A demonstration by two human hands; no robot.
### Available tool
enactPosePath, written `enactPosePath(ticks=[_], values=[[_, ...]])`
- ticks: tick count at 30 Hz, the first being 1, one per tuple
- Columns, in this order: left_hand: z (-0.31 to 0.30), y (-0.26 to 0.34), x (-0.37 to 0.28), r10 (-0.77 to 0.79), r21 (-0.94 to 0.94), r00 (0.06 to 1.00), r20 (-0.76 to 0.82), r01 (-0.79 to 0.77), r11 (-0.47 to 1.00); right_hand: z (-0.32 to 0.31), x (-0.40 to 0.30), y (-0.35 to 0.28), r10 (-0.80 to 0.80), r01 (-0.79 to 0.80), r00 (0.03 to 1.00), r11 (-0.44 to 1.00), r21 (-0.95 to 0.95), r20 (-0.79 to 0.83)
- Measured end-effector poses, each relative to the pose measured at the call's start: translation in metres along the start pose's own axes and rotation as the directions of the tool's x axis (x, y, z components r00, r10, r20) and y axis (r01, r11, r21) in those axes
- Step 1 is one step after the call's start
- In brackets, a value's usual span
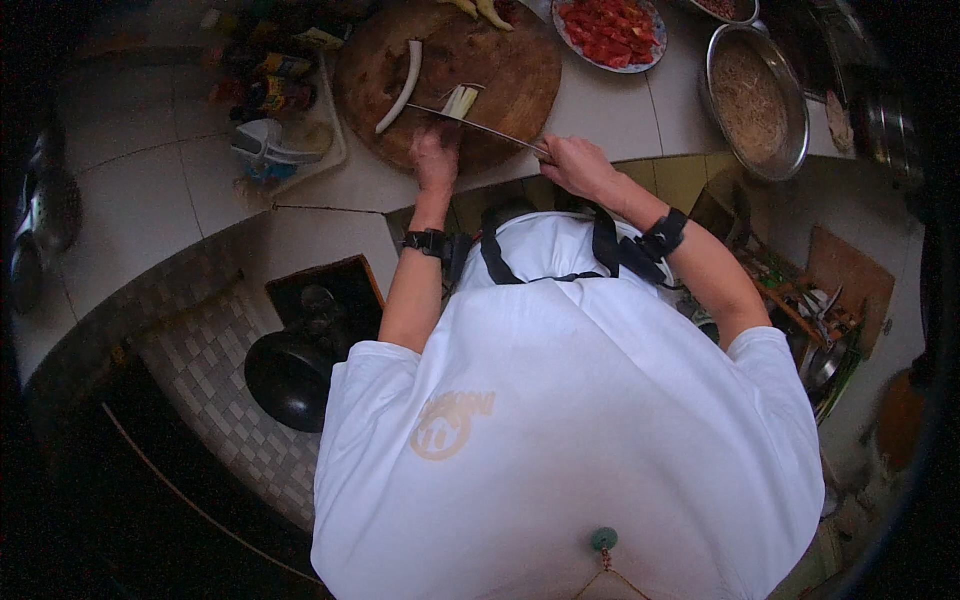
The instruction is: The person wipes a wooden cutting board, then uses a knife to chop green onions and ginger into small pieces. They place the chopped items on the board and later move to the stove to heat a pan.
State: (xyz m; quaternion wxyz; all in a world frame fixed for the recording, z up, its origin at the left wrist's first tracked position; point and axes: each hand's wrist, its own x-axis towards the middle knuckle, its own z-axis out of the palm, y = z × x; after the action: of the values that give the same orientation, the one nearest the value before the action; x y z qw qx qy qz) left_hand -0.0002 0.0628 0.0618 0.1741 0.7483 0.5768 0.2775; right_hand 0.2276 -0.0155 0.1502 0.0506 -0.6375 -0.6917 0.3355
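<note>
A round wooden chopping board [517, 64] lies on the counter in front of me. My right hand [581, 166] grips the handle of a kitchen knife [495, 133], whose blade is seen edge-thin, slanting across the board's near part. Just beyond the blade are split pale scallion pieces [460, 100]. Close on the near side of the blade is my left hand [435, 156], fingers bent down at the board; whether they hold any scallion is hidden. A longer white scallion stalk [405, 88] rests to the left, near the blade's tip.
Yellowish pieces [491, 13] lie at the board's far edge. Rightward stand a plate of chopped red food [609, 34] and a metal basin [799, 124] with brownish contents. To the left, a pale tray [339, 142] holds bottles and packets. A black wok [281, 382] sits lower left.
</note>
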Motion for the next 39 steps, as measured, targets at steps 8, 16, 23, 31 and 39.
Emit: enactPosePath(ticks=[8, 16, 23, 31, 39], values=[[-0.012, -0.020, 0.004, 0.069, -0.109, 0.989, -0.132, -0.084, 0.991, 0.003, -0.012, 0.022, -0.005, 0.006, 1.000, 0.999, -0.047, 0.021], [-0.013, -0.028, 0.036, -0.037, -0.086, 0.997, -0.074, 0.031, 0.996, -0.009, -0.035, 0.017, -0.002, 0.010, 0.999, 0.985, 0.175, -0.047], [0.008, 0.006, 0.054, 0.103, -0.270, 0.994, 0.028, -0.092, 0.958, -0.024, -0.055, 0.019, 0.145, -0.075, 0.970, 0.943, 0.324, -0.195], [0.013, 0.020, 0.025, 0.284, -0.082, 0.954, -0.092, -0.292, 0.953, -0.025, -0.039, 0.016, 0.075, -0.050, 0.980, 0.990, 0.135, -0.183], [0.020, 0.004, 0.023, 0.294, -0.118, 0.955, -0.052, -0.298, 0.947, -0.028, -0.023, 0.013, -0.033, 0.025, 0.986, 0.998, -0.055, -0.164]])
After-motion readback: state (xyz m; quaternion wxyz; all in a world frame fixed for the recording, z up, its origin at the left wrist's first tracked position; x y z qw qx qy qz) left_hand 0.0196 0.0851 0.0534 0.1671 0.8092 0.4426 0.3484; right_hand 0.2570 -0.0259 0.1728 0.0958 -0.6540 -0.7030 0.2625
